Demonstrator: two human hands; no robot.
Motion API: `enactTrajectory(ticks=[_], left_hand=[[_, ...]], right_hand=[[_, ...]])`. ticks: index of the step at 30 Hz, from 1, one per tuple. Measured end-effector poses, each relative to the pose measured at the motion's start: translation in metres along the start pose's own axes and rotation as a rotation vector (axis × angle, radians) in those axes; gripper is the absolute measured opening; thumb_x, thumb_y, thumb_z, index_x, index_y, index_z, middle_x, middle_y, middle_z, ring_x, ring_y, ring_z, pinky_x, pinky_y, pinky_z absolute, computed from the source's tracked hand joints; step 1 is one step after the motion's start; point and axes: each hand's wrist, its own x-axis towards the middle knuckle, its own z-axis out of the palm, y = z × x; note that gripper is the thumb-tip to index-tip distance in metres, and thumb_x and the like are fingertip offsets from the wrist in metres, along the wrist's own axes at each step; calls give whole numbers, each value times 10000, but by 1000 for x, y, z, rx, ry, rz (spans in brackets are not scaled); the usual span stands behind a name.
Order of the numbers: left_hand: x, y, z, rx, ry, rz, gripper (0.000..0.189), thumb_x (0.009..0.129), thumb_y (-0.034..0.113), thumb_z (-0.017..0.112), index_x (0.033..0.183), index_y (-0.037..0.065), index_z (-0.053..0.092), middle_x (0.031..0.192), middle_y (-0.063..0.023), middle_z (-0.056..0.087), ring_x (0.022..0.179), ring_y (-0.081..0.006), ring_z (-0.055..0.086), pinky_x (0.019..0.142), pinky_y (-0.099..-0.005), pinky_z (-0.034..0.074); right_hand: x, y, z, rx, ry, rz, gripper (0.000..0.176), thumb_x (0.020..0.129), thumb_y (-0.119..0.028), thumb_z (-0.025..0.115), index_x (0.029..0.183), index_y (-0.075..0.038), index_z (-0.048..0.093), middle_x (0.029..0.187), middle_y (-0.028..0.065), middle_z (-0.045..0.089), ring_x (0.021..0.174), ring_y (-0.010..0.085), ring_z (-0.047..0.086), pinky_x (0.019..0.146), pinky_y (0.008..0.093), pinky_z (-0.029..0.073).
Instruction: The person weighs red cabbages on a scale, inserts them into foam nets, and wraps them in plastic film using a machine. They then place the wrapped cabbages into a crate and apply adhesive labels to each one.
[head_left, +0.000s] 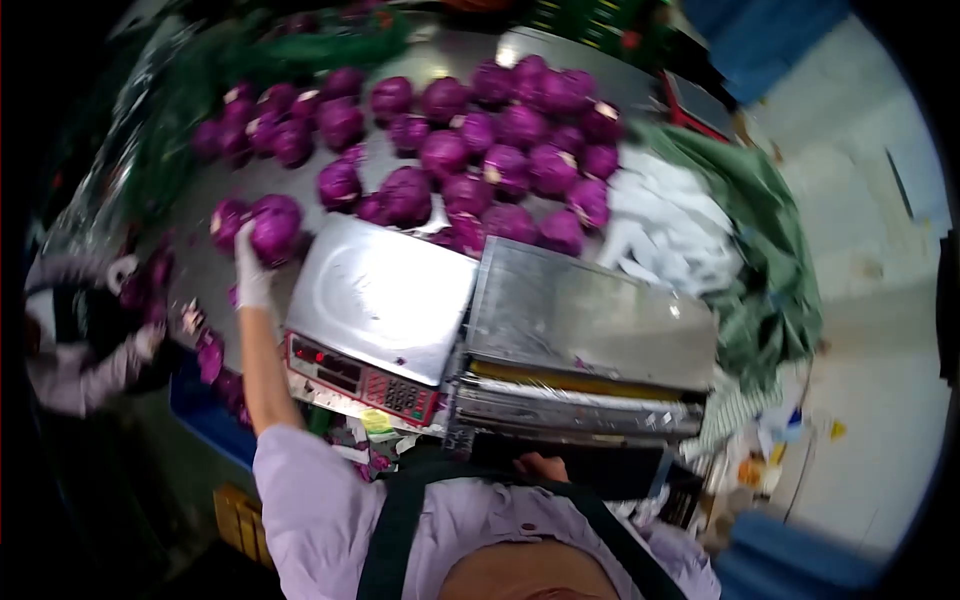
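My left hand point(252, 270), in a white glove, is stretched out to the left side of the metal table and is closed on a red cabbage point(276, 228). Another red cabbage point(228, 224) lies just beyond it. Low in the view, my right hand point(541, 467) is close to my body at the front of a film-wrapping machine point(590, 315); most of its fingers are hidden. Between the two hands stands a weighing scale point(385, 290) with a bare steel pan and a lit red display.
Many red cabbages point(445, 155) cover the back of the table point(430, 60). White cloth point(665, 225) and a green sheet point(765, 240) lie at right. Trimmed leaves point(210, 355) lie by a blue crate point(205, 415). A co-worker's arm point(100, 370) reaches in at left.
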Motion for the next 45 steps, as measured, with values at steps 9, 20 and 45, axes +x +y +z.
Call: enactTrajectory(ticks=[9, 20, 45], left_hand=[[-91, -44, 7, 794, -333, 453, 566, 788, 156, 564, 1293, -8, 368, 1261, -125, 439, 1150, -211, 431, 994, -302, 304], [-162, -67, 69, 1659, -298, 1085, 697, 635, 330, 725, 1229, 76, 465, 1260, -131, 462, 1021, -320, 491, 893, -373, 395], [-160, -16, -39, 779, 69, 645, 314, 854, 370, 534, 961, 89, 623, 760, -68, 615, 578, -161, 557, 553, -256, 435]], right_hand=[[61, -33, -94, 111, -272, -306, 89, 786, -180, 646, 769, -94, 631, 622, 68, 593, 513, 188, 576, 477, 274, 460], [354, 121, -252, -1045, 335, -177, 644, 629, -34, 660, 1221, -114, 418, 1213, 89, 480, 1082, 272, 466, 838, 410, 439], [320, -99, -353, -508, 1286, -656, 266, 775, -270, 671, 875, -57, 548, 773, 103, 635, 648, 258, 617, 565, 342, 477]])
